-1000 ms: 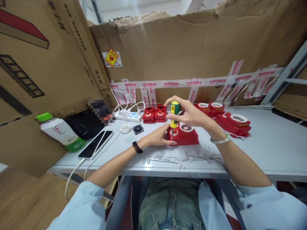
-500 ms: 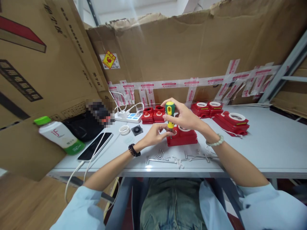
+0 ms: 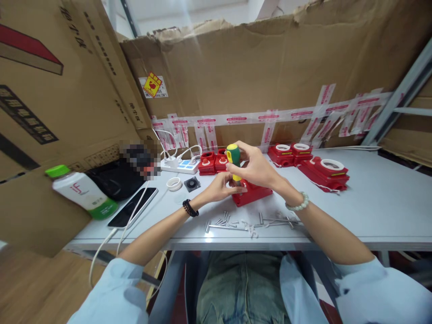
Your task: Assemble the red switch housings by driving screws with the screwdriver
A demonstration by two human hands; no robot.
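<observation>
In the head view my right hand point(image 3: 254, 164) is wrapped around the green-and-yellow handle of a screwdriver point(image 3: 233, 155), held nearly upright. Its lower end points down at the left part of a red housing point(image 3: 254, 195) lying on the table; the tip is hidden by my fingers. My left hand point(image 3: 221, 188) closes on the left end of that housing, thumb at the front and fingers curled beside the screwdriver's lower end. My right hand covers part of the housing's top. Several loose screws point(image 3: 225, 219) and metal T-handled hex keys point(image 3: 227, 227) lie in front.
More red housings with white rings point(image 3: 332, 165) stand at the right, and smaller red units point(image 3: 207, 163) at the back beside a power strip point(image 3: 182, 166). A white ring point(image 3: 174, 183), a black square part point(image 3: 192, 183), a phone point(image 3: 133, 209) and a bottle point(image 3: 83, 193) are at the left.
The screwdriver and my right hand have shifted slightly left and down, and the handle has turned. The red housing has swung a little, its right end now farther back.
</observation>
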